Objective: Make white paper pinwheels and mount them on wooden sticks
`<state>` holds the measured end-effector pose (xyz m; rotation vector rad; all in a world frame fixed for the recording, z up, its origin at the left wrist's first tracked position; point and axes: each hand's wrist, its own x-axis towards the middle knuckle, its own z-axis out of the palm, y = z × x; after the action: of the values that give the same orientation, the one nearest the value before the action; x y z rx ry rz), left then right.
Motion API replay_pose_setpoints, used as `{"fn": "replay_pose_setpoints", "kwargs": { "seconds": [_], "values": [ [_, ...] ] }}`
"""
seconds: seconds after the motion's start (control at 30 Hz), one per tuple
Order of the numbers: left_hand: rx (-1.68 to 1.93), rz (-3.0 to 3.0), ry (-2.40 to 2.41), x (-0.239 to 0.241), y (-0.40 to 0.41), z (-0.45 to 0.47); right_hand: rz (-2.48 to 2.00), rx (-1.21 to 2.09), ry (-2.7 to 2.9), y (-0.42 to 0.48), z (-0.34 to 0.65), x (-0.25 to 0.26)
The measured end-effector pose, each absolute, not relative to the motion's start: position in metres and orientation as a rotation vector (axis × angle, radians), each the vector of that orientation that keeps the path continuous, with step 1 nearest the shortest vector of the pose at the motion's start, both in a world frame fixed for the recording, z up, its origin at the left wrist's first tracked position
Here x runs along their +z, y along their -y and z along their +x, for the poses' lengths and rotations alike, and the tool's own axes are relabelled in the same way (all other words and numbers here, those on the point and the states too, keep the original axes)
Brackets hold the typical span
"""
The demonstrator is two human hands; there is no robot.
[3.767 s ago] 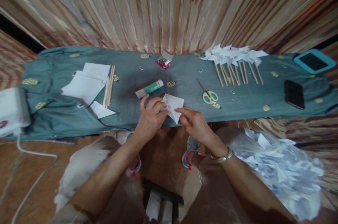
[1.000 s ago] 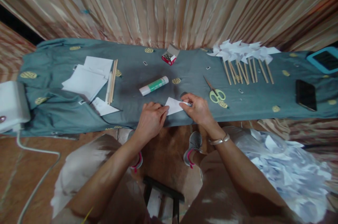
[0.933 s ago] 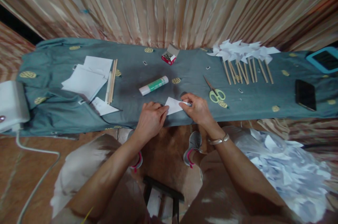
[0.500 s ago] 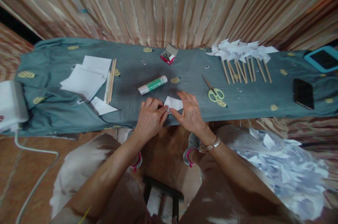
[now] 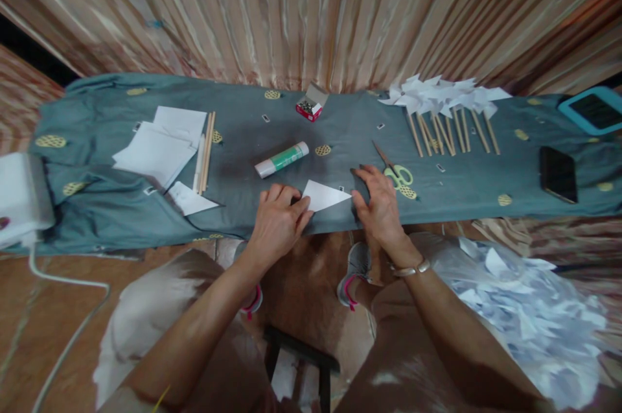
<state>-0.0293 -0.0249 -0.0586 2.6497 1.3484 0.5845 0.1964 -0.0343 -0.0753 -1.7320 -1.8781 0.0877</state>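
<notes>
A white folded paper triangle lies near the front edge of the cloth-covered table, its narrow point toward the right. My left hand grips its left end between thumb and curled fingers. At the pointed end is my right hand, fingers apart and thumb by the tip; it does not hold the paper. Just beyond the paper lies a green-and-white glue stick. Scissors with light green handles rest past my right fingers.
White sheets, thin wooden sticks and a cut paper piece lie left. A red box of small metal pieces stands at the back. Paper pinwheels on sticks, a phone and a blue-framed device are right.
My right hand has slid right, away from my left hand, to the paper's pointed tip. More of the paper's triangle shows now. My left hand has stayed at the left end.
</notes>
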Motion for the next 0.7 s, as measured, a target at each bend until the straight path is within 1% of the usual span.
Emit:
{"fn": "replay_pose_setpoints", "kwargs": {
  "seconds": [0.07, 0.2, 0.43, 0.7],
  "values": [
    [0.586, 2.66, -1.345, -0.058, 0.025, -0.029, -1.62, 0.053, 1.997, 0.039, 0.188, -0.069],
    [0.608, 2.687, -1.355, -0.059, 0.027, -0.028, -1.396, 0.143, 2.219, 0.048, 0.174, -0.066],
    [0.727, 2.811, -1.232, -0.068, 0.035, -0.019, -1.432, 0.128, 2.246, 0.05, 0.17, -0.069],
    [0.684, 2.749, -1.185, -0.073, 0.046, -0.032, -1.438, 0.158, 2.267, 0.051, 0.173, -0.068]
  ]
}}
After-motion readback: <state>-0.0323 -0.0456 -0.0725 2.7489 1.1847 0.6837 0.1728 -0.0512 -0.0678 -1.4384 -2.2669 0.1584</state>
